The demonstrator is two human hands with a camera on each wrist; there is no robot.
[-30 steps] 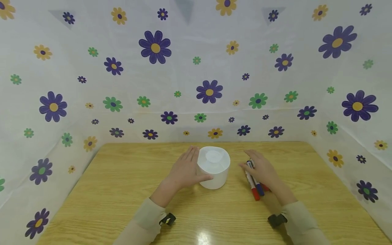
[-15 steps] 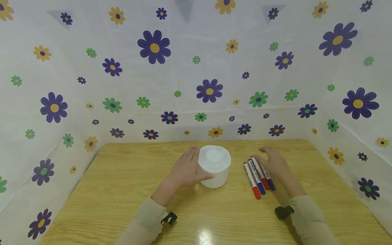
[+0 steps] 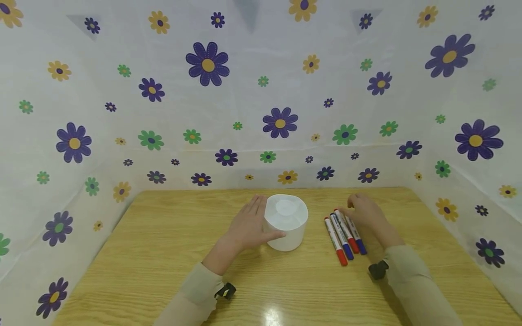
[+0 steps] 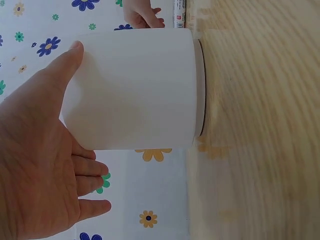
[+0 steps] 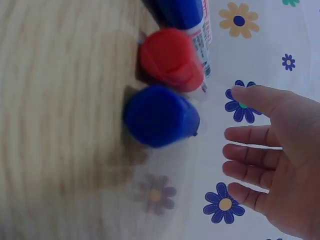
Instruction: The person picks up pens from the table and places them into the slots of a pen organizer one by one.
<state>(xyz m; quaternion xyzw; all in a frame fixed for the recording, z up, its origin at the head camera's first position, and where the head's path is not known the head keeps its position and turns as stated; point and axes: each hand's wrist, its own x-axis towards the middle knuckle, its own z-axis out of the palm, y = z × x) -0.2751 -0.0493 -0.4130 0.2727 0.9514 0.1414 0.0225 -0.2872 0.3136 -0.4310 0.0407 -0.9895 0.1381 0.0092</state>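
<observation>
My left hand holds a white round organizer upright on the table, thumb across its front and fingers along its left side. Dividers and a raised round middle show inside it. In the left wrist view the organizer's smooth wall stands on a slightly narrower base. To its right lie several whiteboard markers side by side, red and blue caps toward me. My right hand is just beyond the rightmost blue-capped marker, its fingers loose; the right wrist view shows this hand holding nothing.
The wooden table is bordered by a white flower-print cloth at the back and both sides. Dark straps with small devices sit at both wrists.
My right hand has moved right, off the markers it covered, and they now lie fully in view in a row. The left hand stays on the organizer.
</observation>
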